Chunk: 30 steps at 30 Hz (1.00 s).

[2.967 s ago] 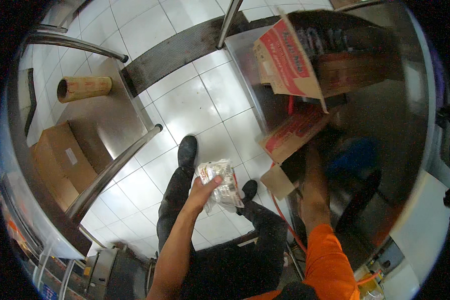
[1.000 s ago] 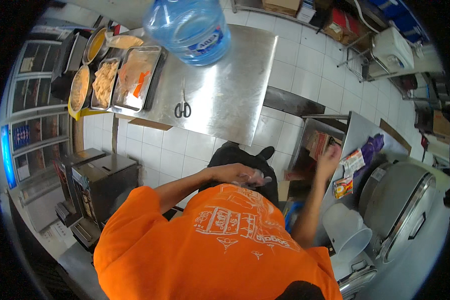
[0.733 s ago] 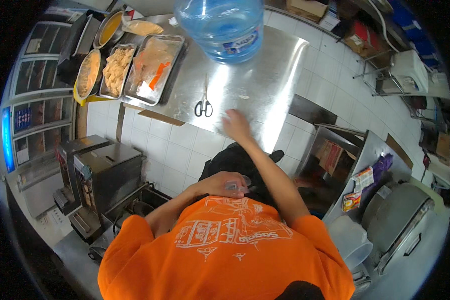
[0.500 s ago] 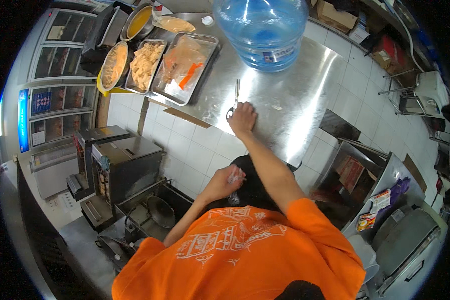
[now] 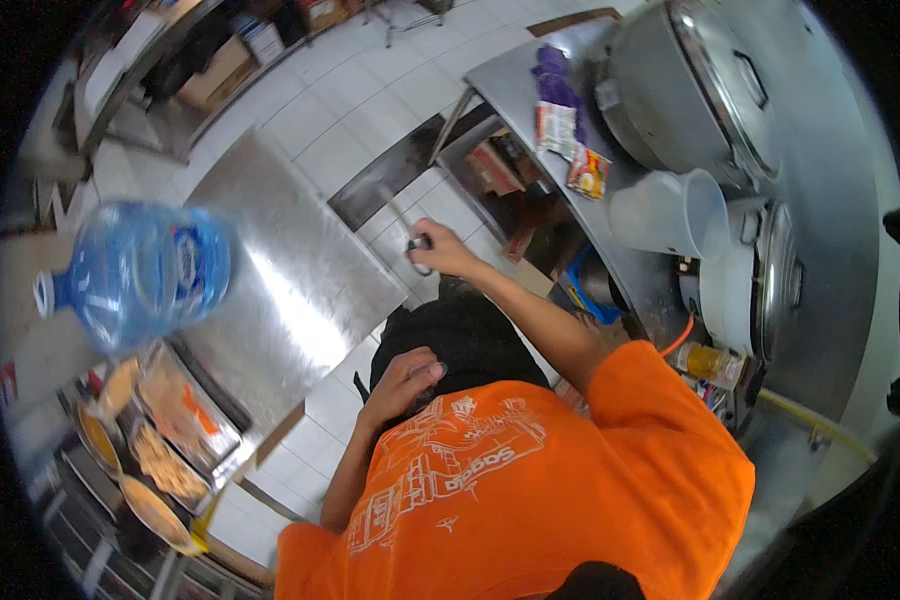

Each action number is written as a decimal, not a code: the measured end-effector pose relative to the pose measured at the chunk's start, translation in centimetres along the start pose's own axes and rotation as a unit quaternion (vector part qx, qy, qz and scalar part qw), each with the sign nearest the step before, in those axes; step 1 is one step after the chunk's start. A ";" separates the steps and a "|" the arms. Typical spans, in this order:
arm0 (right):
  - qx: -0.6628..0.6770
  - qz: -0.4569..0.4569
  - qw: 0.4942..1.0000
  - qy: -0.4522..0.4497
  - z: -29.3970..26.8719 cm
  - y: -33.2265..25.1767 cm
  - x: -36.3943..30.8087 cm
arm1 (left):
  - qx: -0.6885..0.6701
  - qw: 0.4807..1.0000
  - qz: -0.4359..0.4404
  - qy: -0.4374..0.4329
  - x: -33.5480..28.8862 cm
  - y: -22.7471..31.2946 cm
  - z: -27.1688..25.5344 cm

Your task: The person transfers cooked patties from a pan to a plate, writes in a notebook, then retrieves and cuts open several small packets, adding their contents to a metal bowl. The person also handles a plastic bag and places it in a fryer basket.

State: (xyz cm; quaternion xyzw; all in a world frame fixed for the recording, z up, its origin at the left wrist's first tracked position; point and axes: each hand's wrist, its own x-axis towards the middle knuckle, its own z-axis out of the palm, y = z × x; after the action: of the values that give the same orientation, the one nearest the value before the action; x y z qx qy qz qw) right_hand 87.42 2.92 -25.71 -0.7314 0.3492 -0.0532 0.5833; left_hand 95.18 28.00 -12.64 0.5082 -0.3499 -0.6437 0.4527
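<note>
My right hand [image 5: 444, 252] grips a pair of scissors [image 5: 419, 243] by the dark handles. Their blades point up and away, blurred by motion, over the floor just off the steel table's corner. My left hand [image 5: 402, 384] is held close in front of my dark apron [image 5: 460, 335], its fingers curled round a crumpled piece of clear plastic that is mostly hidden now. The steel table [image 5: 335, 255] lies ahead to the left, with a large blue water bottle [image 5: 150, 270] on it.
Trays of food [image 5: 185, 410] and bowls [image 5: 155, 510] stand at the left. On the right a steel counter [image 5: 640, 245] carries sachets [image 5: 589, 172], a translucent bucket [image 5: 660, 215] and large lidded pots [image 5: 660, 90]. Boxes [image 5: 495, 165] sit below it.
My view and body have turned right, bringing the counter nearer. My right hand has lifted the scissors off the steel table and carried them away from it. My left hand stays near my waist.
</note>
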 end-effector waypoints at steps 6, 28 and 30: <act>-0.006 -0.008 0.964 0.264 -15.6 5.1 -8.9 | 0.118 0.992 -0.043 -0.026 20.7 -0.5 1.0; 0.269 0.060 0.896 0.347 -22.1 9.5 -9.2 | -0.142 0.974 -0.109 0.141 56.6 2.9 2.7; 0.214 0.084 0.891 0.391 -23.2 9.2 -5.5 | -0.103 0.980 -0.151 0.074 57.1 4.9 1.0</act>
State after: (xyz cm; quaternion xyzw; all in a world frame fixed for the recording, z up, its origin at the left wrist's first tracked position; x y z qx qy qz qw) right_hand 67.88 -13.58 -24.81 -0.4767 0.5892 -0.3589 0.5448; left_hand 91.11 -27.32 -27.22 0.5522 -0.1667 -0.6974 0.4253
